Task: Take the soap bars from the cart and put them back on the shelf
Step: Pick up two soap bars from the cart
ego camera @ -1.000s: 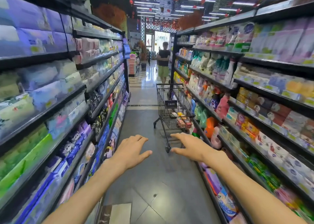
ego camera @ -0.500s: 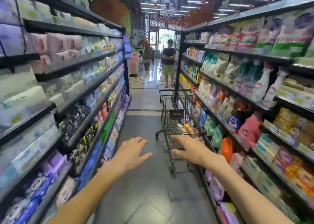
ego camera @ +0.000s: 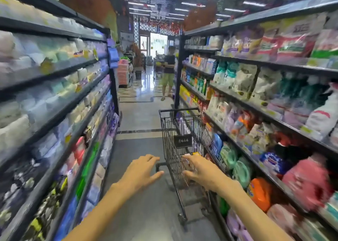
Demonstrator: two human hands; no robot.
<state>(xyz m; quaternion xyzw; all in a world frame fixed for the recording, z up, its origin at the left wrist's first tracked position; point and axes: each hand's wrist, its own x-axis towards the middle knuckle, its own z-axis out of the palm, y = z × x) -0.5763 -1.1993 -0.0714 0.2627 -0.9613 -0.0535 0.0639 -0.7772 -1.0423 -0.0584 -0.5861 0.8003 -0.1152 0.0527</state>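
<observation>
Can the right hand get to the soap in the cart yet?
Probably yes, almost. The right hand is open and reaching at the cart's near end, with small boxes showing just past its fingers. The basket is open on top; nothing blocks it.

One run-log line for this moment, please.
phase: reaching | left hand: open, empty | right hand: open, empty | black wire shopping cart: ahead, beside right shelves | soap: unclear

Aisle, head view: left hand (ego camera: pixel 141 170) and right hand (ego camera: pixel 200 171), fingers spread, holding nothing. Wire cart (ego camera: pixel 180 131) just beyond the right fingertips, beside the right-side shelf (ego camera: pixel 256 105). Person (ego camera: pixel 168 72) standing far beyond.
</observation>
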